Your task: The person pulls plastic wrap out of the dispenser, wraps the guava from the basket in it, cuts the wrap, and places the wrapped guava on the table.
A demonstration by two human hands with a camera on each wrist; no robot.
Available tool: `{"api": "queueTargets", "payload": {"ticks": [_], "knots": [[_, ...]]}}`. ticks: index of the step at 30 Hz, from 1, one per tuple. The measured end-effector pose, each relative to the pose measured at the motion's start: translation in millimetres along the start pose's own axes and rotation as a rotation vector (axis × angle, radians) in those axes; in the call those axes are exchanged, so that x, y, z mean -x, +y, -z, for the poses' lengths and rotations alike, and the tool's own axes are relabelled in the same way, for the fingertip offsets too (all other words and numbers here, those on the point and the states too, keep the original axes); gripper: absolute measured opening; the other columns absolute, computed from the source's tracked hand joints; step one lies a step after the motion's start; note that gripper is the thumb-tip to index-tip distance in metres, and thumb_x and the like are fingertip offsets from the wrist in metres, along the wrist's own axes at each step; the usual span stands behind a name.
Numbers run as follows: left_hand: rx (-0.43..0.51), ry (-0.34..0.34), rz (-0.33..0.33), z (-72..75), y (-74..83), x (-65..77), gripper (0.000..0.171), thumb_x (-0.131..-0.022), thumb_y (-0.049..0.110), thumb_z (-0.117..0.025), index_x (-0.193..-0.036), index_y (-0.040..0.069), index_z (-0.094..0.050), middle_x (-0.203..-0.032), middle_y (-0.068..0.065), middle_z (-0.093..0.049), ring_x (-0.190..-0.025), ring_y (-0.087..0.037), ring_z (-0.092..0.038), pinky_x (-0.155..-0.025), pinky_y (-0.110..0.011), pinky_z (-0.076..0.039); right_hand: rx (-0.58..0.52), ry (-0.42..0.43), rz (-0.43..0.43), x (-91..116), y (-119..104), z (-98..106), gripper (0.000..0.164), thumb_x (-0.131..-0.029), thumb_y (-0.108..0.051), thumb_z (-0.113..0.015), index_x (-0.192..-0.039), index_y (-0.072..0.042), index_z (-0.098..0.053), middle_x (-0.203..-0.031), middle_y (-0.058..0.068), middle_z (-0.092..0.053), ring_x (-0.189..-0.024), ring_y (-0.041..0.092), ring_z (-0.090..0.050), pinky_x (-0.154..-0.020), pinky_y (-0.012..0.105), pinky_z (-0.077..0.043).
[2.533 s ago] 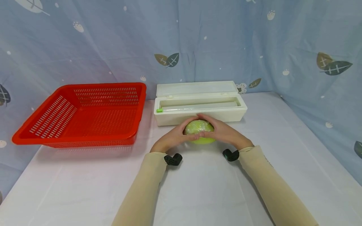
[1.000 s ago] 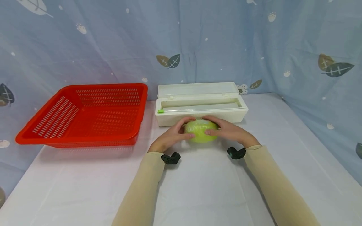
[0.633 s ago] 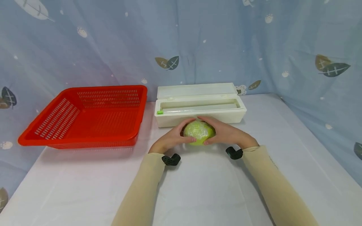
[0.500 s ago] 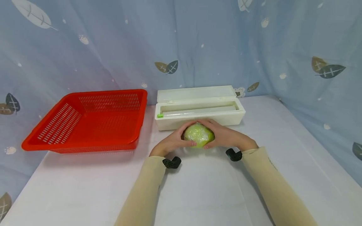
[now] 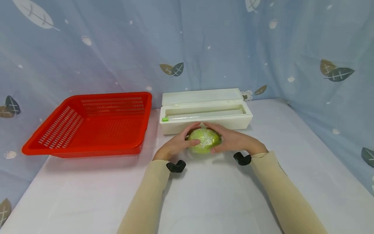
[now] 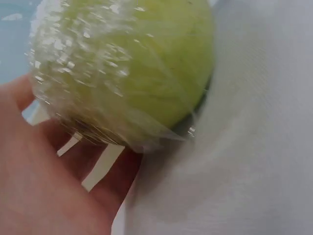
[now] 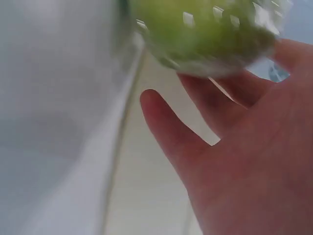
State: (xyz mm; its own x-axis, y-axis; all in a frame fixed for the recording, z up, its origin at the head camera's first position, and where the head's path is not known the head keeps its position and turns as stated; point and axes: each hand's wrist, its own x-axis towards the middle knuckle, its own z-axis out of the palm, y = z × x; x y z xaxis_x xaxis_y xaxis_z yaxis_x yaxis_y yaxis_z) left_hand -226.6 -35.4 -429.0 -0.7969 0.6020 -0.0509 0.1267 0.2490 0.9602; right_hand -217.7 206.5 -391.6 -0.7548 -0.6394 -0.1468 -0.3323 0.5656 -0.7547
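Observation:
A round yellow-green fruit (image 5: 205,140) wrapped in shiny cling film sits between both hands at the middle of the table. My left hand (image 5: 177,143) curls round its left side, thumb on the front and fingers behind. From the right, my right hand (image 5: 233,140) holds it with fingers round the far side and thumb near the lower front. Loose film hangs at the underside of the fruit (image 6: 161,73) in the left wrist view. In the right wrist view one finger of the right hand (image 7: 249,152) stands off the fruit. The far fingertips are partly hidden behind it.
Right behind the hands stands a white cling film box (image 5: 204,123), lid up, with a roll inside and a green slider (image 5: 165,119) on its edge. A red plastic basket (image 5: 96,152) stands at the left. A blue patterned curtain (image 5: 122,48) closes off the back.
The fruit has turned between the hands, showing different film glare. The left thumb has shifted up its front. Both hands stay at the same place before the box; the head view has tilted slightly.

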Motion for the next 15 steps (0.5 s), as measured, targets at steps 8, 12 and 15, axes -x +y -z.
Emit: {"api": "queueTargets", "payload": {"ticks": [8, 12, 15], "knots": [[-0.239, 0.274, -0.021, 16.0, 11.8, -7.4, 0.056, -0.081, 0.058, -0.051, -0.130, 0.034, -0.040, -0.111, 0.011, -0.056, -0.107, -0.011, -0.050, -0.091, -0.036, -0.038, 0.042, 0.110, -0.104, -1, -8, 15, 0.062, -0.084, -0.049, -0.053, -0.137, -0.024, -0.033, -0.132, 0.001, -0.042, -0.121, 0.019, -0.038, -0.097, 0.043, -0.031], [-0.385, 0.381, 0.012, 18.3, 17.7, -8.5, 0.053, -0.082, 0.061, -0.045, -0.126, 0.032, -0.045, -0.104, 0.011, -0.059, -0.099, -0.009, -0.054, -0.085, -0.035, -0.041, 0.097, 0.203, -0.122, -3, -11, 14, 0.056, -0.087, -0.053, -0.044, -0.136, -0.027, -0.037, -0.123, 0.000, -0.051, -0.112, 0.018, -0.046, -0.092, 0.043, -0.035], [-0.477, 0.458, 0.005, 16.4, 24.8, -4.6, 0.049, -0.085, 0.058, -0.041, -0.124, 0.029, -0.047, -0.104, 0.008, -0.060, -0.097, -0.010, -0.056, -0.082, -0.033, -0.043, 0.099, 0.278, -0.114, 3, -10, 12, 0.057, -0.086, -0.057, -0.042, -0.135, -0.028, -0.038, -0.121, -0.003, -0.052, -0.110, 0.017, -0.048, -0.091, 0.042, -0.037]]}}
